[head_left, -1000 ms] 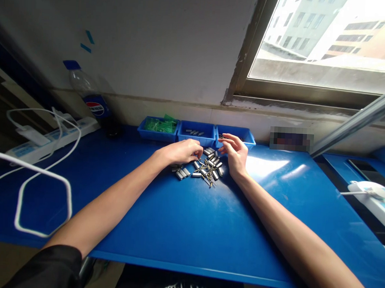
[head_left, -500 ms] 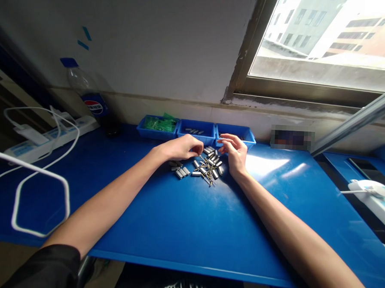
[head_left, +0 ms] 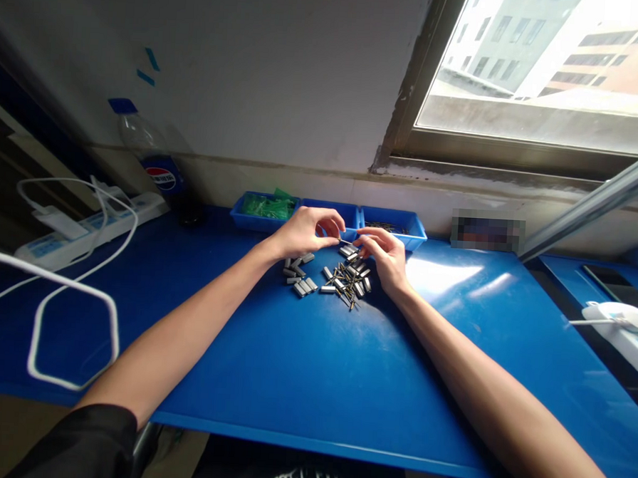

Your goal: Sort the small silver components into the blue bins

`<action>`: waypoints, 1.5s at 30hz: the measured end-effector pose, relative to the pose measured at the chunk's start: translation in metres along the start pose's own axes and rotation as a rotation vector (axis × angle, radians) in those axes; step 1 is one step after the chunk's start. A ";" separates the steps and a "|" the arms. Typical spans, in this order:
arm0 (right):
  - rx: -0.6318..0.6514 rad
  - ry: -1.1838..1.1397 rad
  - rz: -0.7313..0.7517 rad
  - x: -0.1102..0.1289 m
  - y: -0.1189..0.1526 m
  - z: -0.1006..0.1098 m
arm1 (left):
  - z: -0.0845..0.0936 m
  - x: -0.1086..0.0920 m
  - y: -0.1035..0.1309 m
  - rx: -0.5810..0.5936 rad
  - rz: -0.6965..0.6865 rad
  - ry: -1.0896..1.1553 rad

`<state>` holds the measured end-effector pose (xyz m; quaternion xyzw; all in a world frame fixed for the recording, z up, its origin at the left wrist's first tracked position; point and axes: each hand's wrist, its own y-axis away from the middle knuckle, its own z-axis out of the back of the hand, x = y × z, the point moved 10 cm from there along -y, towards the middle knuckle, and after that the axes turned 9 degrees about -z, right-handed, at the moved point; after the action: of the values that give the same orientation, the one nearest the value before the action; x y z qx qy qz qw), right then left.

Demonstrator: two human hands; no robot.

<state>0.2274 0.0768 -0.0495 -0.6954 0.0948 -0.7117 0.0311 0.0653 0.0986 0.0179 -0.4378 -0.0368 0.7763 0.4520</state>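
Observation:
Thumb and fingers of my left hand [head_left: 313,231] are pinched on a thin metal pin [head_left: 345,242] that points toward the right. Facing it, my right hand [head_left: 383,254] is closed around the pin's other end; the fingertips partly hide what is there. Just below both hands lies a pile of brass-coloured pins and silver blocks [head_left: 343,283] on the blue table [head_left: 291,366]. More silver blocks [head_left: 304,287] lie to the left of the pile, some under my left hand.
Behind the hands stand three blue bins: one with green pieces [head_left: 267,206], a middle one partly hidden, and one with dark thin pins [head_left: 418,233]. A cola bottle [head_left: 159,170], power strips [head_left: 89,230] and white cables [head_left: 112,314] are at left.
My left hand has moved up and right off the pile with a pin. The right hand's fingers have closed in toward it, and the hands are nearer each other.

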 end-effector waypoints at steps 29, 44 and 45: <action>-0.265 0.040 0.057 -0.001 0.000 0.025 | -0.065 0.008 0.012 0.383 -0.112 -0.327; -0.195 -0.002 0.038 -0.005 -0.001 0.019 | -0.062 0.009 0.017 0.443 -0.087 -0.444; -0.194 -0.003 0.038 -0.005 -0.001 0.019 | -0.061 0.009 0.017 0.455 -0.080 -0.442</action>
<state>0.2467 0.0769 -0.0535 -0.6942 0.1765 -0.6974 -0.0228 0.0950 0.0750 -0.0332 -0.1444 0.0235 0.8226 0.5495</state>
